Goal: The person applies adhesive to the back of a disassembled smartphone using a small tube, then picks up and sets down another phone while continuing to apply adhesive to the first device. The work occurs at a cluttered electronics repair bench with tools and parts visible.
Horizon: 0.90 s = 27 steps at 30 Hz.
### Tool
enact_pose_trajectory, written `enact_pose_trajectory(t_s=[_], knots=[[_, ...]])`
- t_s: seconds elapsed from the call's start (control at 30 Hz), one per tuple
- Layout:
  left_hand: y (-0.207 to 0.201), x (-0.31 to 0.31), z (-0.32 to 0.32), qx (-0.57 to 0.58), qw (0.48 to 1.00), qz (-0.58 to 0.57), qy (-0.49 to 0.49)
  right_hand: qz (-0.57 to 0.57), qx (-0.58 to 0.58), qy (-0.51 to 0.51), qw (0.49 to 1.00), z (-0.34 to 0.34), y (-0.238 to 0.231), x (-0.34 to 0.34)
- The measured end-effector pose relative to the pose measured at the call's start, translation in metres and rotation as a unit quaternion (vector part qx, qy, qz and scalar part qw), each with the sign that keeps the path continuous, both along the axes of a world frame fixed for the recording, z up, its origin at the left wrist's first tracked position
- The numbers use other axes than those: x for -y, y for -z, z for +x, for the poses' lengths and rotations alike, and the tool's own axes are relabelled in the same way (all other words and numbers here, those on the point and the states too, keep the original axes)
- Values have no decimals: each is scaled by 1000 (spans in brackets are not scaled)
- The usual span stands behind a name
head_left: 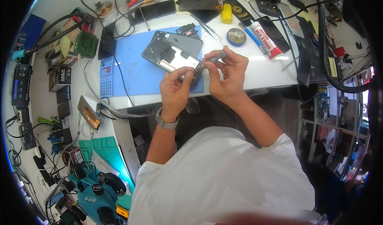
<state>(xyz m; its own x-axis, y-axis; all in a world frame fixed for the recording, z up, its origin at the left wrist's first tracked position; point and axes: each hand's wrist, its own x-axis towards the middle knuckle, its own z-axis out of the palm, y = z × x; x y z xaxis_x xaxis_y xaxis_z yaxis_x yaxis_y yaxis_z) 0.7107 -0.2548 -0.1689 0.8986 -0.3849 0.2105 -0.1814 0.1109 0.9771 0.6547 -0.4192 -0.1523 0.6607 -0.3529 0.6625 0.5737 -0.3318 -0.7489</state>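
My left hand (175, 89) is closed round the lower end of an opened smartphone (179, 59). The phone is tilted above the blue work mat (131, 75), its white battery and dark inner parts uncovered. Between the fingers of my right hand (228, 73) is a short grey screwdriver (217, 57), held close to the phone's lower end. My fingers hide its tip, so I cannot tell whether it touches. Partly under the phone lies a dark grey back panel (191, 45). A small black phone part (188, 30) rests at the mat's far edge.
Tweezers (205, 27), a round tin (236, 37), a red-and-white glue tube (266, 39) and a yellow bottle (226, 13) stand or lie beyond my hands. Black cables cross the mat's left side. A teal microscope (95, 197) occupies the lower left, beside a green mat (97, 147).
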Motion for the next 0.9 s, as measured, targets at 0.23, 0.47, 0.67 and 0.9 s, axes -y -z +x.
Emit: enact_pose_trajectory(t_s=[0.23,0.47,0.67,0.9], knots=[[-3,-1,-1,0,1000,16,4,15,-6,-12,1000,4,7,-2],[-6,-1,-1,-8,999,43,-10,-42,12,12,999,4,0,-1],[4,-1,-3,-47,999,8,1,-76,10,15,997,-7,-25,12],[11,-6,3,-42,998,45,2,-23,-13,18,999,3,-37,9]])
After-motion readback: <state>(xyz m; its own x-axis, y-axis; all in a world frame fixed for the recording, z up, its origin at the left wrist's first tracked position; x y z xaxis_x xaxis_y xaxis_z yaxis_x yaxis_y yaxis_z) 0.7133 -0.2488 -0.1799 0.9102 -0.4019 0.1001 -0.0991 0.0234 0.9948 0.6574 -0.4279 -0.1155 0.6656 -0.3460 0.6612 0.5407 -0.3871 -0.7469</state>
